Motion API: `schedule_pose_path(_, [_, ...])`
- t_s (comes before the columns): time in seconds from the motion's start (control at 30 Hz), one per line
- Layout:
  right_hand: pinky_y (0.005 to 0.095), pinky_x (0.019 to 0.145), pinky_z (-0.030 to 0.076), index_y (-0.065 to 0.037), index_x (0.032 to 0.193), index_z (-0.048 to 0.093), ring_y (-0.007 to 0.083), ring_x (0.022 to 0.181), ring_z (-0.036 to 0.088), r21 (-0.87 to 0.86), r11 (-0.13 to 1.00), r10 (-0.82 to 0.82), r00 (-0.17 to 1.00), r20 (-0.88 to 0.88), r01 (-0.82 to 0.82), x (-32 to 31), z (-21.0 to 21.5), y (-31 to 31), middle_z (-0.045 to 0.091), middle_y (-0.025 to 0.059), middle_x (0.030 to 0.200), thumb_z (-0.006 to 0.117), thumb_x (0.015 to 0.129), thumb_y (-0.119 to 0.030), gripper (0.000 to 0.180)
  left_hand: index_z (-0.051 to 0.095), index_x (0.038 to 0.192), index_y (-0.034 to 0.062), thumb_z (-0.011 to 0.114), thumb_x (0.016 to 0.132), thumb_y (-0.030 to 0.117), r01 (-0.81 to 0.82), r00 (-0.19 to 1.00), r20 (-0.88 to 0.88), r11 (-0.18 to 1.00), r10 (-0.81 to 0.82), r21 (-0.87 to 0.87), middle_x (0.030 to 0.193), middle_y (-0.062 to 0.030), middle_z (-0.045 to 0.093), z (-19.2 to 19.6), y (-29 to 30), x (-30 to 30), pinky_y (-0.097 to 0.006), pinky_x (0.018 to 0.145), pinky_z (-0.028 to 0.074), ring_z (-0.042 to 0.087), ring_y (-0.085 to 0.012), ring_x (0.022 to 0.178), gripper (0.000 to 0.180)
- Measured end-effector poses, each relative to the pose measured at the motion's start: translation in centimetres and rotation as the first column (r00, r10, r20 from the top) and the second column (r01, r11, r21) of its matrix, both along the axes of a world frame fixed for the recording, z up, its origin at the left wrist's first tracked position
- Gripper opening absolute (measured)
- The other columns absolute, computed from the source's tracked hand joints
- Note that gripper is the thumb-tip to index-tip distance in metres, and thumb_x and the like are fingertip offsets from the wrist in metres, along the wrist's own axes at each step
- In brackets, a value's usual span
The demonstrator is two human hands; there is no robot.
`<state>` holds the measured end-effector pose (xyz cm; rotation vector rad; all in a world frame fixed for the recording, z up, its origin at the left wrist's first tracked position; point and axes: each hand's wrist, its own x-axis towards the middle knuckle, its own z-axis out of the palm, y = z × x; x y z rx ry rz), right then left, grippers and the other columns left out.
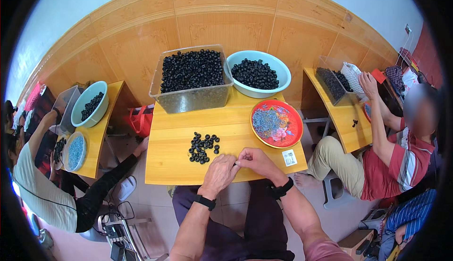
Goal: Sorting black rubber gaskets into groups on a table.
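Note:
At the near edge of the yellow table [177,124], my left hand [219,171] and my right hand [257,161] meet, fingertips pinched together. Something small and dark shows between them, too small to name. Both wrists wear black bands. Just left of the hands lies a loose cluster of small round black pieces [203,147], some with a hole. Right of them sits a red flowered tray [293,140] with a heap of tiny bluish-silver parts [271,123], their kind too small to tell.
A clear plastic bin [188,101] and a light-blue basin [257,92], both full of black pieces, stand at the table's back. A white label [289,157] is near the right edge. People work at side tables, left [45,185] and right [396,152]. A red bag [140,121] hangs left.

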<state>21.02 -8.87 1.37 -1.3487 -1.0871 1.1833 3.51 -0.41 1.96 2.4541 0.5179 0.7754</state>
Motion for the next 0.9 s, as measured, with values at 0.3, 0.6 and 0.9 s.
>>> schedule_pose_path(0.3, [0.0228, 0.07, 0.051, -0.001, 0.098, 0.065, 0.0069, 0.076, 0.062, 0.016, 0.998, -0.066, 0.998, 0.018, 0.066, -0.4, 0.2, 0.3, 0.066, 0.0004, 0.084, 0.071, 0.089, -0.005, 0.012, 0.061, 0.092, 0.0004, 0.074, 0.087, 0.024, 0.001, 0.999, 0.034, 1.0, -0.002, 0.03, 0.08, -0.0167, 0.062, 0.2, 0.2, 0.1, -0.043, 0.076, 0.05, 0.061, -0.036, 0.081, 0.028])
schedule_pose_path(0.6, [0.0279, 0.067, 0.056, 0.001, 0.103, 0.071, 0.0113, 0.076, 0.069, -0.17, 0.985, 0.07, 0.883, 0.463, 0.011, 7.7, 7.5, 1.5, 0.073, 0.0058, 0.087, 0.069, 0.085, -0.003, 0.018, 0.067, 0.092, 0.0021, 0.077, 0.084, 0.032, -0.056, 0.998, -0.03, 0.991, 0.053, -0.122, 0.085, -0.016, 0.067, 0.2, -0.3, -0.2, -0.044, 0.083, 0.053, 0.066, -0.0343, 0.089, 0.032])
schedule_pose_path(0.9, [0.0278, 0.068, 0.054, -0.001, 0.103, 0.073, 0.0101, 0.07, 0.064, 0.352, 0.902, -0.405, 0.778, 0.481, 0.251, 8.2, 15.6, 8.7, 0.071, 0.0043, 0.081, 0.069, 0.086, -0.005, 0.018, 0.064, 0.07, 0.0039, 0.073, 0.085, 0.026, -0.038, 0.997, 0.06, 0.999, 0.038, -0.004, 0.071, -0.0145, 0.064, -0.7, 0.3, -0.4, -0.044, 0.071, 0.052, 0.065, -0.0339, 0.076, 0.029])
